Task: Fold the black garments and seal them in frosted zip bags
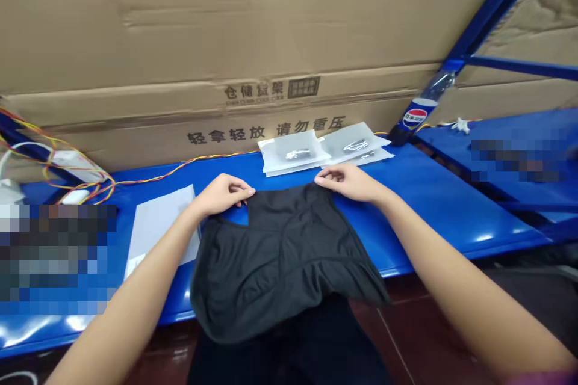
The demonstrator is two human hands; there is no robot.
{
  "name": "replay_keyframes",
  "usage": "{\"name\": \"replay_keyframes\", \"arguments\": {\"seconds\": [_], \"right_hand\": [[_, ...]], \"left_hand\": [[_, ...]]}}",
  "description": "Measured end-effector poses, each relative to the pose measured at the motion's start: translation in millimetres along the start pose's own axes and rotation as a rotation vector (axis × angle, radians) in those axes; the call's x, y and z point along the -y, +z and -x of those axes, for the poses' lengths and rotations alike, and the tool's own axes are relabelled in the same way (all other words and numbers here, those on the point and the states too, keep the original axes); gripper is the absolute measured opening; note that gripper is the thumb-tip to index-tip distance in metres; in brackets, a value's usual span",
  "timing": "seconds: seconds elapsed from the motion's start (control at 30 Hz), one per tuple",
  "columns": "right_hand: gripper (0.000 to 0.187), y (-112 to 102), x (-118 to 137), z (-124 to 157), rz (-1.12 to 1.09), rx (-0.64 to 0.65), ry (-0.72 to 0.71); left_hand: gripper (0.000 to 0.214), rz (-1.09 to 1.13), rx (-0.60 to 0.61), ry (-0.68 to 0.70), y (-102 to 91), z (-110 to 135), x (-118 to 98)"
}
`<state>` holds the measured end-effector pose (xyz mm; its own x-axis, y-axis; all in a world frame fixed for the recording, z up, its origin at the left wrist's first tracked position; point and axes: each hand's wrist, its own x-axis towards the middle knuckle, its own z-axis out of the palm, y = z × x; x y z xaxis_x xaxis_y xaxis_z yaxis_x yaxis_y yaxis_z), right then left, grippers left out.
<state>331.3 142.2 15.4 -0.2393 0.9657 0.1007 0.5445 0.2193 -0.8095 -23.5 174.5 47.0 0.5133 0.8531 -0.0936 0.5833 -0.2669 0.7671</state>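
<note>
A black cloth garment point(284, 246) with curved seams hangs over the front edge of the blue table point(428, 216). Its exact kind I cannot make out. My left hand point(226, 194) pinches its upper left corner between thumb and finger. At the upper right corner, my right hand point(345, 181) pinches the cloth the same way. The top edge is stretched between both hands, while the lower part drapes loosely towards my lap. Beneath my left forearm lies a flat white translucent bag point(158, 219). Just beyond the hands rest several frosted bags point(291, 153) with dark contents.
Large cardboard boxes point(217, 42) stand upright along the back. A cola bottle point(422, 108) leans by the blue shelf post point(492, 18) at the right. Red and yellow wires point(176, 171) and a white power strip point(81, 165) lie at the back left.
</note>
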Motion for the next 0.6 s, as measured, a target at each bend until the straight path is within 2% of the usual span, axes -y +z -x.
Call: {"name": "replay_keyframes", "arguments": {"seconds": [0.13,0.47,0.6], "right_hand": [[0.052,-1,-5,5,-0.026,-0.008,0.024],[0.046,0,-4,4,-0.028,-0.042,0.028],[0.047,-4,5,8,-0.081,-0.114,0.004]], "left_hand": [[0.048,0.033,-0.01,-0.018,1.7,1,7],[0.046,0.063,-0.001,-0.02,0.1,1,4],[0.047,0.045,-0.042,0.006,-6.1,5,-7]]}}
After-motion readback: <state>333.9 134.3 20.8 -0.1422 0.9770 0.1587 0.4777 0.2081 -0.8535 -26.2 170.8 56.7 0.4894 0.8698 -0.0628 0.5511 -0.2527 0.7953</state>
